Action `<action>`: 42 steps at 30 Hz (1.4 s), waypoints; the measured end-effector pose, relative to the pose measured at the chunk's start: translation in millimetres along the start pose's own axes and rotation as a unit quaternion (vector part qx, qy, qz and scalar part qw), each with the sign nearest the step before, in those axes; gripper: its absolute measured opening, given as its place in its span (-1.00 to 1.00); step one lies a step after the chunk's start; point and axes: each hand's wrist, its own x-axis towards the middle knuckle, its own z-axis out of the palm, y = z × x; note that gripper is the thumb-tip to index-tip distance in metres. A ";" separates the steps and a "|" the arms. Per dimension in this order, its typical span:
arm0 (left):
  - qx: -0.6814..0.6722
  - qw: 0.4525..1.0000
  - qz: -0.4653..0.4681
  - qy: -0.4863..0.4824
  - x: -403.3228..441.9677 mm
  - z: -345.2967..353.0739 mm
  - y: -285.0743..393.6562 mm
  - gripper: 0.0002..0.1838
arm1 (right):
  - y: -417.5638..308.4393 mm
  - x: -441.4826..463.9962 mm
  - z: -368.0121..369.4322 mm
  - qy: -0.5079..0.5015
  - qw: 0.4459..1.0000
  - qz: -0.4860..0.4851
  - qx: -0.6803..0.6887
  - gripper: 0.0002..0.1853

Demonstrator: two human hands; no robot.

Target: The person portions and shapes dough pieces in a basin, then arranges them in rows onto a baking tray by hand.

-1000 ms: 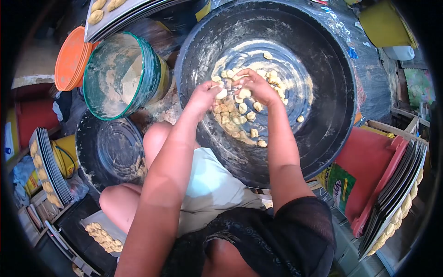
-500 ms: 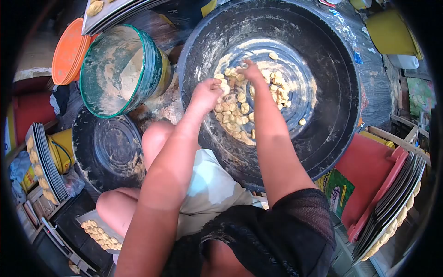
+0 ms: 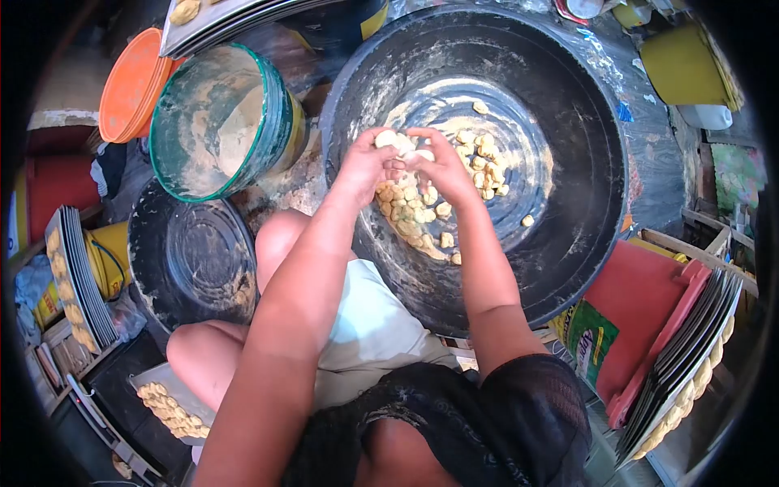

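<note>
Over a large black basin (image 3: 572,219), my two hands are close together with pale dough pieces (image 3: 395,142) between them. My left hand (image 3: 364,168) is closed around some of these pieces, its thumb and fingers curled. Facing it, my right hand (image 3: 445,169) has its fingers bent round a dough piece (image 3: 423,155). Loose dough pieces (image 3: 396,197) lie bunched on the floured basin floor below my hands, and another cluster of dough pieces (image 3: 484,166) lies to the right. Where my fingertips meet, the exact number held is hard to see.
A green-rimmed bucket (image 3: 264,122) of flour stands left of the basin, beside orange lids (image 3: 122,89). Below it sits a smaller black tub (image 3: 154,268). Stacked trays (image 3: 682,365) edged with dough lean at right by a red container (image 3: 641,308). A dough-covered tray (image 3: 170,410) lies lower left.
My right hand has come back from the basin floor toward my left hand, and the dough pieces are now between both. My left hand has lifted slightly and turned its fingers inward.
</note>
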 end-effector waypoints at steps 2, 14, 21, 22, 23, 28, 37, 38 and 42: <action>-0.046 0.999 0.017 0.003 0.6 -3.6 1.3 -0.71 | -0.1 -12.0 -25.0 0.011 0.997 0.082 0.004 -0.61; 0.131 0.975 0.153 0.097 -5.5 -15.3 9.0 -0.84 | 16.1 14.7 -25.9 0.019 0.998 0.035 -0.049 -0.61; 0.096 0.971 0.164 0.147 3.3 -19.6 1.8 -0.87 | 137.5 72.4 56.5 0.113 0.842 0.160 -0.503 -0.15; 0.101 0.970 0.157 0.157 2.8 -20.7 2.3 -0.87 | 147.9 70.3 60.9 0.144 0.839 0.128 -0.510 -0.28; 0.106 0.968 0.152 0.167 2.0 -22.6 4.4 -0.86 | 163.5 75.8 54.7 0.153 0.892 0.071 -0.418 -0.35; 0.172 0.970 0.085 0.151 -1.3 -10.4 1.3 -0.69 | 118.3 67.2 26.6 0.060 0.993 0.015 0.099 -0.39; -0.018 0.996 -0.033 -0.078 -10.3 -1.1 11.7 -0.70 | -1.9 -24.0 2.3 -0.021 0.987 -0.069 0.142 -0.56; -0.061 0.992 -0.058 -0.093 -19.9 4.9 17.1 -0.70 | -1.6 -26.2 -1.0 -0.026 0.991 -0.061 0.120 -0.63; 0.085 0.993 -0.018 -0.074 -17.6 -0.6 7.7 -0.71 | -0.8 -32.9 -25.6 -0.199 0.978 0.064 0.009 -0.58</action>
